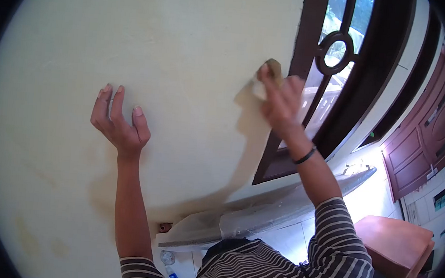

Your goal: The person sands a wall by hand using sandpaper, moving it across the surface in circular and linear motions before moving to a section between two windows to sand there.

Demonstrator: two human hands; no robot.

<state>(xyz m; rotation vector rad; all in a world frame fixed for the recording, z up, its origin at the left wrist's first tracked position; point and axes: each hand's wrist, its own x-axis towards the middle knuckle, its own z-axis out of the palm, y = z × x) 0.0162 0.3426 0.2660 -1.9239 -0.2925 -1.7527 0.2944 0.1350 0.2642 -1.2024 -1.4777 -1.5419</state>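
Observation:
My left hand (124, 126) is raised to the cream wall (188, 42), its fingers apart and curved, fingertips at the surface, holding nothing. Further right, close to the dark window frame (306, 36), my right hand (283, 104) is smeared by motion. Its fingers press a small olive-brown piece (274, 68) with a pale side, which looks like sandpaper, against the wall. Part of that piece is hidden behind the fingers, so its full shape cannot be made out. A dark band (306, 155) circles my right wrist.
Below the window, a long plastic-wrapped object (258, 217) lies along the wall's foot. A plastic bottle (171, 273) is on the tiled floor. To the right are an orange-brown box-like object (392, 244) and a reddish-brown door (427, 129). Yellowish stains (26, 236) mark the lower wall.

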